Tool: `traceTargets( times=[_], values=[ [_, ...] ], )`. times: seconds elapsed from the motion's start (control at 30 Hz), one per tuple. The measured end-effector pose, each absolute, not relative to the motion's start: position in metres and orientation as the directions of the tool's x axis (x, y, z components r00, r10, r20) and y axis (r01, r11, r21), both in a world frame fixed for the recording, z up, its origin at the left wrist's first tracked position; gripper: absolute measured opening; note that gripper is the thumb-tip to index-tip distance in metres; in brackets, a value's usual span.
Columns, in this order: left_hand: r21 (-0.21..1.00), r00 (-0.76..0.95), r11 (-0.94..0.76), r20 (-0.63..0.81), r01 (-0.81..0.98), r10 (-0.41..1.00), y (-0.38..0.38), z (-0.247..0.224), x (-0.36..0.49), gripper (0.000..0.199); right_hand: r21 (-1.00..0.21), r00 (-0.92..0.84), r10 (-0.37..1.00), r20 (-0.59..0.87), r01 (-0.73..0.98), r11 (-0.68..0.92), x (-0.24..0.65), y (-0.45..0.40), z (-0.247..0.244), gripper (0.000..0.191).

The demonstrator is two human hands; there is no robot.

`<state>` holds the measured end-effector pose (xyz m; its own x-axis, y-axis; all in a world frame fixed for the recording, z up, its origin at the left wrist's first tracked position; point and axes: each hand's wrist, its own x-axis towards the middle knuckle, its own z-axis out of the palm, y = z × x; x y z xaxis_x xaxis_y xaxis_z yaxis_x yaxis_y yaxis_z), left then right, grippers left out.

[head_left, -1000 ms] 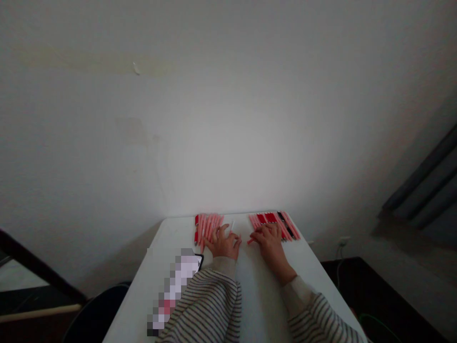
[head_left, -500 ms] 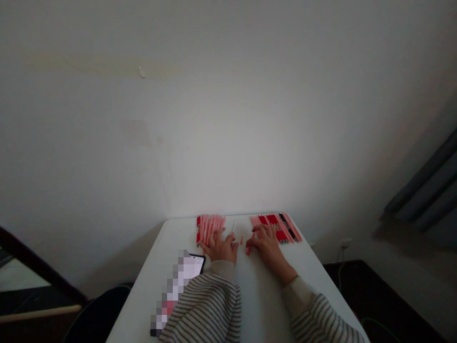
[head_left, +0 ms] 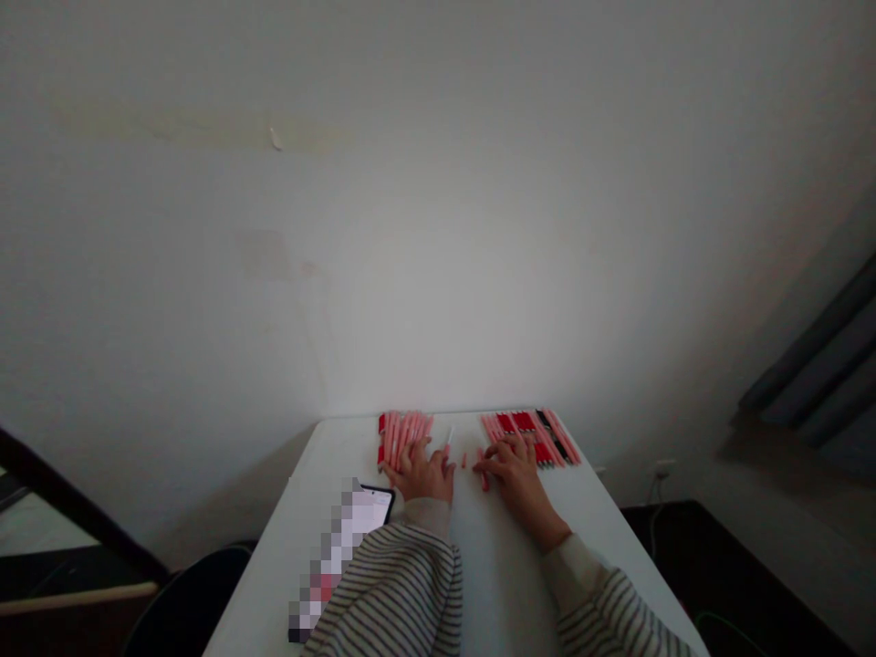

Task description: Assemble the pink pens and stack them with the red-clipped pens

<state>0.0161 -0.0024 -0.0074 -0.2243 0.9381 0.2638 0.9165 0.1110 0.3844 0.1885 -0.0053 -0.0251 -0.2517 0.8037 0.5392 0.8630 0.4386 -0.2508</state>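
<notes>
On the white table, my left hand lies palm down with its fingers spread over the lower ends of a bundle of pink pens. Beside its thumb is a slim pen piece with a white tip. My right hand has its thumb and forefinger closed on a short pinkish-red pen part, whose lower end pokes out below the fingers. A small pink piece lies loose between the two hands. The right hand partly covers a row of pink, red and black pens.
A phone, partly pixelated, lies left of my left forearm. The wall rises directly behind the table's far edge. A dark rounded object stands off the table's left side, and a socket with a cable is at the right.
The pinkish-red pen part has turned in my right fingers, its lower end swinging right. My right fingers have shifted slightly; the left hand stays nearly in place.
</notes>
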Motion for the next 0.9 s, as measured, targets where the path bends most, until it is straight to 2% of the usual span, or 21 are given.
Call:
traceTargets(
  times=[0.07, 0.27, 0.4, 0.57, 0.9],
  values=[
    [0.392, -0.224, 0.107, 0.267, 0.914, 0.937, -0.0028, -0.0073, 0.0158, 0.019, -0.262, -0.231, 0.803, 0.55, 0.865, 0.429, 0.1899, -0.0055, -0.0263, 0.033],
    [0.398, -0.238, 0.122, 0.257, 0.909, 0.937, -0.0028, -0.0086, 0.0142, 0.017, -0.343, -0.134, 0.814, 0.565, 0.859, 0.379, 0.1944, -0.0081, -0.0299, 0.019],
    [0.392, -0.259, 0.143, 0.261, 0.909, 0.93, -0.0021, -0.0094, 0.0143, 0.018, -0.358, -0.153, 0.821, 0.55, 0.845, 0.398, 0.1939, -0.0115, -0.0284, 0.015],
    [0.364, -0.275, 0.175, 0.244, 0.915, 0.93, -0.0018, -0.009, 0.0149, 0.019, -0.323, -0.182, 0.825, 0.535, 0.858, 0.399, 0.1925, -0.0113, -0.0282, 0.015],
    [0.359, -0.275, 0.176, 0.247, 0.917, 0.929, -0.0034, -0.0056, 0.0163, 0.019, -0.392, -0.142, 0.843, 0.519, 0.837, 0.383, 0.1917, -0.0099, -0.0294, 0.019]
  ],
)
